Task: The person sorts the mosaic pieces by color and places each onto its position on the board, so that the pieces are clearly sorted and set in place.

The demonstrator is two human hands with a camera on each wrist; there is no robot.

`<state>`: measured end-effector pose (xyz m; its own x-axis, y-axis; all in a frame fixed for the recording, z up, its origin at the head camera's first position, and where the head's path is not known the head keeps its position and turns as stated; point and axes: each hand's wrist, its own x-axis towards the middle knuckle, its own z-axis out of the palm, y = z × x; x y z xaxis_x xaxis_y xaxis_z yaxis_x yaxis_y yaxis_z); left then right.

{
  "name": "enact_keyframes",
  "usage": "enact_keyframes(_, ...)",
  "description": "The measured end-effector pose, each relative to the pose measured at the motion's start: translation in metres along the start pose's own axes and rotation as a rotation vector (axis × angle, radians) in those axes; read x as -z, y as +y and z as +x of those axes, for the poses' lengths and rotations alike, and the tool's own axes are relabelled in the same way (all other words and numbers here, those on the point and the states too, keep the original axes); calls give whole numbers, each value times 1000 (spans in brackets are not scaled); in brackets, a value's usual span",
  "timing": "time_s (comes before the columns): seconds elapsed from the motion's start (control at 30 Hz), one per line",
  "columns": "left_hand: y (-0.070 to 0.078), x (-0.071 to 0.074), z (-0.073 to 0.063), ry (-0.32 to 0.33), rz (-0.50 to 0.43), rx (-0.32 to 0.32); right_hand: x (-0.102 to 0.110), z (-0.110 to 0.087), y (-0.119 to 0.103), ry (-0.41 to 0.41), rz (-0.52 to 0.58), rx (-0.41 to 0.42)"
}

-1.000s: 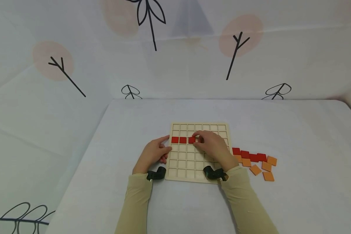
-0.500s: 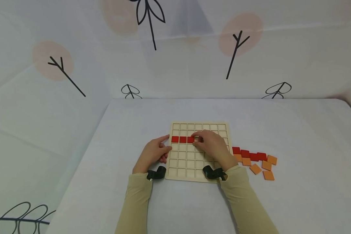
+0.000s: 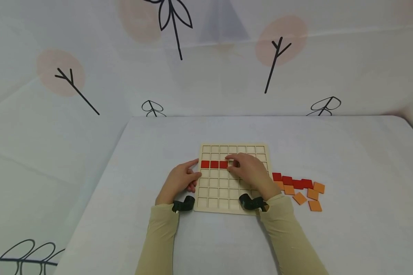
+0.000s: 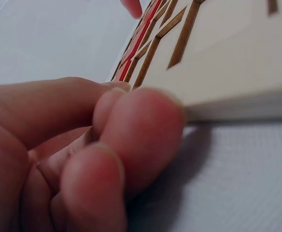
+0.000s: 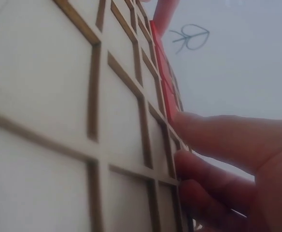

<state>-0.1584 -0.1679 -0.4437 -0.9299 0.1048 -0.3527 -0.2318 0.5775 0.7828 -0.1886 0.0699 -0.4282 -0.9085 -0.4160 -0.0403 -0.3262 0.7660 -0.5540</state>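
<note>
A pale wooden grid board [image 3: 213, 193] lies on the white table. Three red square tiles [image 3: 214, 164] fill the left end of its third row from the far side. At the board's left edge is my left hand [image 3: 179, 180], index finger stretched along the rim and thumb tip right at it; in the left wrist view the other fingers [image 4: 95, 186] are bent. My right hand [image 3: 249, 170] hovers over the board, index fingertip and thumb spread just right of the third tile, which lies flat in its cell. The right wrist view has the thumb [image 5: 204, 130] close by the red row.
Right of the board lie several loose red tiles [image 3: 297, 184] in a line, with several orange tiles [image 3: 314, 206] beside and below them. My right forearm [image 3: 289, 233] crosses the board's near right corner. A patterned white cloth [image 3: 223, 76] hangs behind the table.
The third red tile has settled leftward into its cell, flush with the other two. My right fingers have parted from it slightly. The left hand stays at the board's edge.
</note>
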Motion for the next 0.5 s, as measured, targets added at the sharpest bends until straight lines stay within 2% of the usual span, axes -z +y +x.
enact_keyframes(0.5,0,0,0,-3,9,-5,15,-2,4,-101,57,-33)
